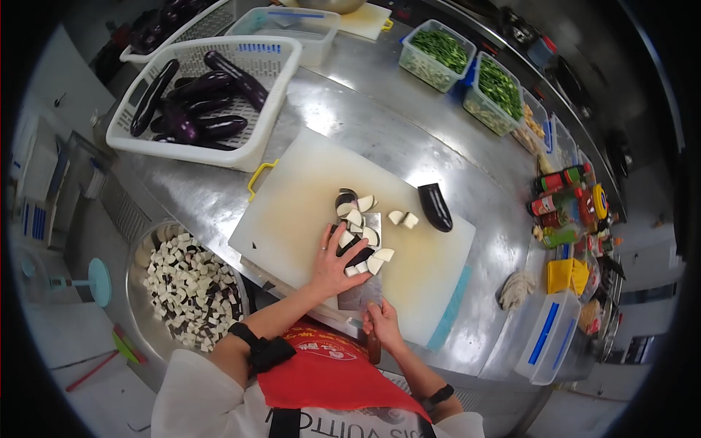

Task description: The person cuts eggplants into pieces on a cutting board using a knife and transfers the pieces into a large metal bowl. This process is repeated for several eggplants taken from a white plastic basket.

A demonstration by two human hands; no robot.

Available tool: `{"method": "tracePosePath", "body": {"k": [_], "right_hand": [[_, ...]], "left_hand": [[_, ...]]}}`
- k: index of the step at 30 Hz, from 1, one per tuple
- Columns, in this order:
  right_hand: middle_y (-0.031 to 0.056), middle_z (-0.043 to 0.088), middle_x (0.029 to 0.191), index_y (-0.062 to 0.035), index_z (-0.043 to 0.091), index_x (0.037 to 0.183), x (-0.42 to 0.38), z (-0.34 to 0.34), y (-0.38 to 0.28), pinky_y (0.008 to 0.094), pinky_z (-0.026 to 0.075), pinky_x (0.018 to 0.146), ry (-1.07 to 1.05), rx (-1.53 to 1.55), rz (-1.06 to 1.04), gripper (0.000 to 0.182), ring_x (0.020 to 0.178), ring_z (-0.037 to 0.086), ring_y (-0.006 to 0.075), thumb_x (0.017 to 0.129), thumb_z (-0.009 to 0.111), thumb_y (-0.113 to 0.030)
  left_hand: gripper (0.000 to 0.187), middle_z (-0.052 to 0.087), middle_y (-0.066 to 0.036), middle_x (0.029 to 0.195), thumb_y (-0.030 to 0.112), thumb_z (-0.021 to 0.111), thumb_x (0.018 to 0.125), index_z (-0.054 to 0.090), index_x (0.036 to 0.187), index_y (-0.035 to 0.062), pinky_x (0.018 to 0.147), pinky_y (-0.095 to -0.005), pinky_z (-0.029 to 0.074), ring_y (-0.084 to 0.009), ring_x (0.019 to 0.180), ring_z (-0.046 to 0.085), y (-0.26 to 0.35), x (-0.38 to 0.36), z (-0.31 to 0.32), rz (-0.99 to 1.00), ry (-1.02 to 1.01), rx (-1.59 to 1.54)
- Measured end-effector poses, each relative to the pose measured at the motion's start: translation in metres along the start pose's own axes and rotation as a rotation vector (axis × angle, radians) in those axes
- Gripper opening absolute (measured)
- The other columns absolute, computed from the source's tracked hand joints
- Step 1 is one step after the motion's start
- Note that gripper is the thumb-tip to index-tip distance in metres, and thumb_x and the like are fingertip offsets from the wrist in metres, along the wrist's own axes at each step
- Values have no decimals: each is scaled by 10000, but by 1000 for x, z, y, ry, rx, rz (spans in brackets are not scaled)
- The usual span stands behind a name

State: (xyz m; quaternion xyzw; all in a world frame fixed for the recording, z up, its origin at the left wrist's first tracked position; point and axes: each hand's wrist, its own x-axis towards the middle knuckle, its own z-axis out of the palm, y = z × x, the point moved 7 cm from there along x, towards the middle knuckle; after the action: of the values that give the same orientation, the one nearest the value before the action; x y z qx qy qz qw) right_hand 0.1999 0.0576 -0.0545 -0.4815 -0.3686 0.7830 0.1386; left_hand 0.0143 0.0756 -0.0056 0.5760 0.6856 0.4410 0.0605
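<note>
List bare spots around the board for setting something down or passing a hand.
Free: steel counter between the basket and greens tubs; right part of the cutting board, below the eggplant piece; board corner by the yellow handle. Crowded: mid-board, with chunks, left hand and knife; near edge, right hand; far right, bottles.

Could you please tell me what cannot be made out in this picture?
All in the head view:
Knife blade: partly hidden by the left hand and eggplant pieces.
Bottle labels: wording too small to read.
Large steel bowl: its bottom hidden by cubes.
Far metal bowl: mostly cut off by the top edge.
</note>
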Motion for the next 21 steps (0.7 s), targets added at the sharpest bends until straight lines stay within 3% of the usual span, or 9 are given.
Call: {"method": "tracePosePath", "body": {"k": [7,10,13,16,17,19,20,21], "right_hand": [[-3,516,664,-55,523,1081,11,57,-9,224,371,423,-163,-232,-41,152,481,442,64,993,500,-177],[-20,510,648,-53,530,1098,20,110,-2,214,371,434,-379,-341,-54,169,494,443,55,994,493,-181],[-7,517,634,-48,536,1105,22,178,5,240,402,466,-598,-608,13,186,514,467,74,984,504,-186],[82,575,657,-47,533,1145,28,239,24,325,455,532,-785,-835,-59,240,549,557,185,961,523,-200],[60,567,659,-48,533,1130,30,247,30,307,449,514,-789,-876,-110,228,540,543,156,963,522,-204],[16,550,662,-51,532,1099,33,267,40,272,438,476,-807,-954,-222,207,523,514,99,968,521,-211],[217,613,751,-39,534,1127,31,268,35,427,477,640,-779,-942,-200,268,697,627,372,935,537,-226],[214,612,745,-30,533,1096,32,265,33,428,473,627,-765,-939,-221,259,679,622,370,929,548,-228]], "left_hand": [[684,309,-216,1455,354,825,622,604,1259,238,1069,-583,308,-527,1313,282,-28,-27,-72,-175,215,87],[688,296,-226,1469,321,824,617,597,1255,199,1094,-546,288,-486,1337,284,-52,-65,-124,-310,348,156],[719,219,-211,1516,243,777,706,489,1361,169,1100,-483,288,-397,1382,265,-86,-126,-172,-528,582,111],[637,207,-206,1514,182,689,830,423,1405,115,1095,-432,284,-349,1394,250,-130,-195,-207,-804,845,52],[583,240,-200,1487,258,630,906,401,1413,84,1087,-413,295,-335,1383,270,-146,-219,-215,-954,959,-56],[542,274,-181,1461,336,552,961,401,1410,73,1060,-403,323,-324,1336,334,-205,-286,-224,-1138,1134,-174],[537,282,-174,1455,352,532,969,404,1409,73,1049,-398,331,-318,1301,367,-210,-299,-235,-1183,1202,-233],[533,290,-167,1448,367,512,976,406,1408,74,1037,-393,339,-311,1265,399,-215,-311,-243,-1225,1267,-303]]}}
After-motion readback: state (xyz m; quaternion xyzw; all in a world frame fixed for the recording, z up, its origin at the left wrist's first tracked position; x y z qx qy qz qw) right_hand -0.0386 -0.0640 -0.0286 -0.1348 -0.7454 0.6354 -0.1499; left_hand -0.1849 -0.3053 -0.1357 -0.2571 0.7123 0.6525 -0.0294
